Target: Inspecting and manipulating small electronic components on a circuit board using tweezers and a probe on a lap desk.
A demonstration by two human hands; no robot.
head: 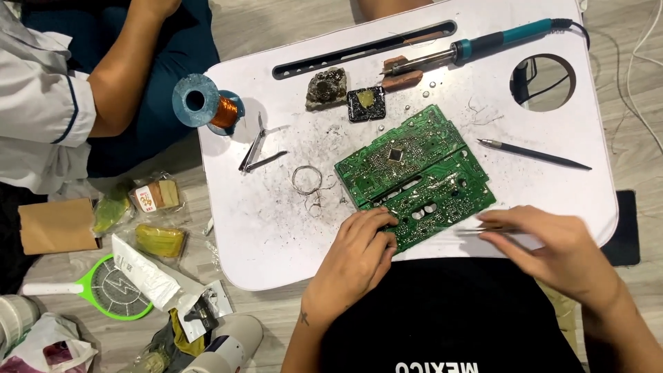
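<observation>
Circuit board [414, 173], green and long, lies slantwise near the middle of the white lap table [276, 235], its near corner tucked under my left hand [359, 252]. I have that hand's fingers curled down and pressed onto the board's lower left edge, pinning it to the table rather than lifting it. My right hand [552, 249] hovers just off the board's lower right end, fingers closed together on a thin metal tool, seemingly tweezers [483, 230], whose tips point toward the board; I cannot tell whether the tips touch it.

As I judge it, the danger is in the reach: the board is held at one corner only, so a push from the tweezers could swing it round under my fingers and scrape the small parts on its face. Loose solder wire [307, 181] curls just beside the board's left end, near enough to snag. The soldering iron [476, 47] rests on a stand at the table's far edge, well apart from both hands, its cord trailing off to the right; a sleeve or wrist reaching across could drag it. A craft knife [532, 155] lies to the right of the board, and a spool of copper wire [207, 105] stands at the far left corner, beside another person's arm [124, 76].
</observation>
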